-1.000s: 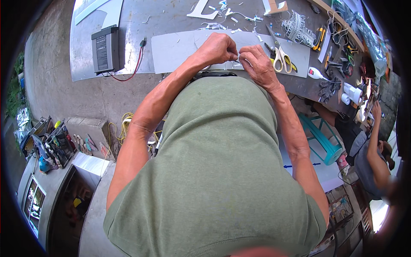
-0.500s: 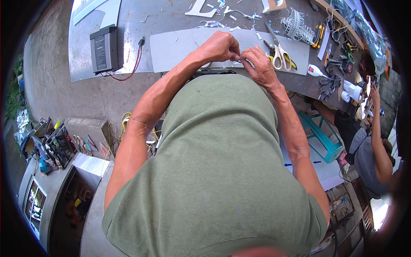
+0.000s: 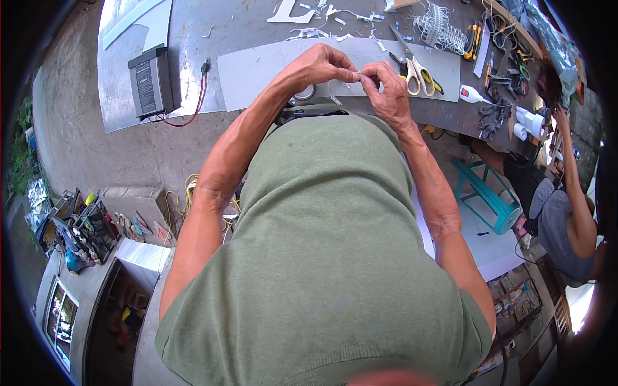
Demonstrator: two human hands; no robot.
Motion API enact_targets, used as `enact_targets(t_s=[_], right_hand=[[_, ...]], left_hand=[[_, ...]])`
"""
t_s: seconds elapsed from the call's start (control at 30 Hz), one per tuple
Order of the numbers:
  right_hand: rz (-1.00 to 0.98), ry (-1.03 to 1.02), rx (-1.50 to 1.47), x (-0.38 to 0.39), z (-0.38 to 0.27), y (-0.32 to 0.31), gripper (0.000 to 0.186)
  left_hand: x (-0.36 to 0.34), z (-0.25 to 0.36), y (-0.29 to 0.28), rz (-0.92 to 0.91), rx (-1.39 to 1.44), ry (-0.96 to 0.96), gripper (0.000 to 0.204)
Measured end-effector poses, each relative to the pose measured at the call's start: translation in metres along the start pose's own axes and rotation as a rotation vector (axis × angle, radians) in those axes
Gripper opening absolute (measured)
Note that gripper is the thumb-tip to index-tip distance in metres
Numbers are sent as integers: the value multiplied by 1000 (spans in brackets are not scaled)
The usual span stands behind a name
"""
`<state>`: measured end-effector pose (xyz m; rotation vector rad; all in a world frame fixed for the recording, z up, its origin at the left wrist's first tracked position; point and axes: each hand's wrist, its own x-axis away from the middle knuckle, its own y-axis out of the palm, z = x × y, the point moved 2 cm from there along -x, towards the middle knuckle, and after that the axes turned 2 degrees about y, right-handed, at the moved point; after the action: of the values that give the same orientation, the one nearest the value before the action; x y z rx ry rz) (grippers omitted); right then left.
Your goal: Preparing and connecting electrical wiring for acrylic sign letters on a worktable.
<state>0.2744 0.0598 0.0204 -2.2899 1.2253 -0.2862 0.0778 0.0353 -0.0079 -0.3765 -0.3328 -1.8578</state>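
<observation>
My left hand and my right hand meet above the near edge of a grey flat sheet. Both are closed in a pinch, fingertips almost touching; whatever lies between them is too small to make out. Below the left hand, a roll of tape partly shows. A small white piece is by the sheet's near edge, between the hands and my body. Just right of my right hand lie scissors with cream handles. A dark-handled tool with yellow on it is partly hidden under them.
White wire and small connector pieces litter the table's far side, beside a coil of white strip. A black power box with a red lead stands left. Cutters, gloves and a teal stool are right, near another person.
My fingertips have shifted slightly, and the left fingers are more stretched out in their pinch. The tape roll shows more below my left hand. The whole view has tilted a little.
</observation>
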Motion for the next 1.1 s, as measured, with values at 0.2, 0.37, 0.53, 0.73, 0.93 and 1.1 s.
enact_targets(t_s=[0.2, 0.37, 0.53, 0.73, 0.93, 1.1], right_hand=[[40, 72, -24, 4, 1, 9, 8], [51, 275, -133, 6, 5, 14, 9], [61, 364, -206, 7, 16, 14, 13], [-73, 410, -206, 2, 20, 7, 17], [-128, 401, -165, 1, 24, 3, 17], [-88, 399, -177, 2, 25, 2, 17]], left_hand=[[2, 3, 6, 71, -157, 34, 26], [4, 3, 10, 156, -242, 135, 28], [5, 7, 9, 157, -211, 158, 28], [-3, -2, 8, 201, -251, 216, 22], [-5, -2, 8, 130, -170, 119, 22], [-6, -4, 8, 152, -172, 83, 22]])
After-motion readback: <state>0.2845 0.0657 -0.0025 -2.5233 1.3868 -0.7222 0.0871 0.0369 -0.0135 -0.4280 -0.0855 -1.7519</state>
